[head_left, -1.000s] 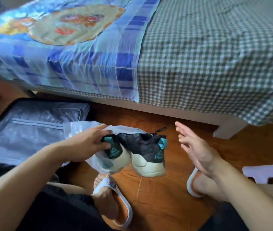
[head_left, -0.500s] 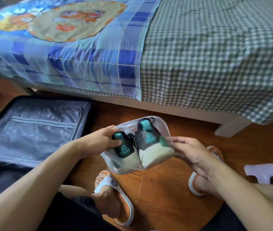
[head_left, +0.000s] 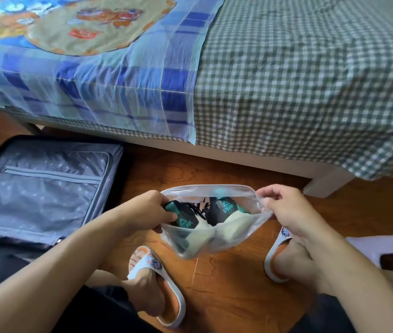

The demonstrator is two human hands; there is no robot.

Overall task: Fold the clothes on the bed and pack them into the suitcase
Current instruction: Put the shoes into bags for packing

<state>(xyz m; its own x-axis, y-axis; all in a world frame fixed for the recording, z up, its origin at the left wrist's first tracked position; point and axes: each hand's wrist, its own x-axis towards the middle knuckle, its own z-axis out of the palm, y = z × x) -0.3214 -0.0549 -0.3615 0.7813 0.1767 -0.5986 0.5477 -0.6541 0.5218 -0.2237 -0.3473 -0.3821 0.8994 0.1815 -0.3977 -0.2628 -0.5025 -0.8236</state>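
A clear plastic bag (head_left: 217,241) hangs above the wooden floor between my knees, with a pair of black and teal sneakers (head_left: 224,207) with pale soles inside it. My left hand (head_left: 147,210) grips the bag's left edge together with the heel of one sneaker. My right hand (head_left: 284,207) pinches the bag's right rim, and the mouth is held wide. The open suitcase (head_left: 46,188) lies on the floor at the left, showing its grey zipped lining. The bed (head_left: 298,92) runs across the top of the view.
A blue patterned sheet (head_left: 94,68) covers the bed's left half, green check cloth the right. The bed's white leg (head_left: 322,186) stands right of my right hand. My feet in white and orange slippers (head_left: 164,296) rest on the floor. A white object (head_left: 387,248) sits at the right edge.
The sneakers, half out of the bag a second ago, now sit inside it. My right hand came in from open air and took the bag's right rim, pulling the mouth wide.
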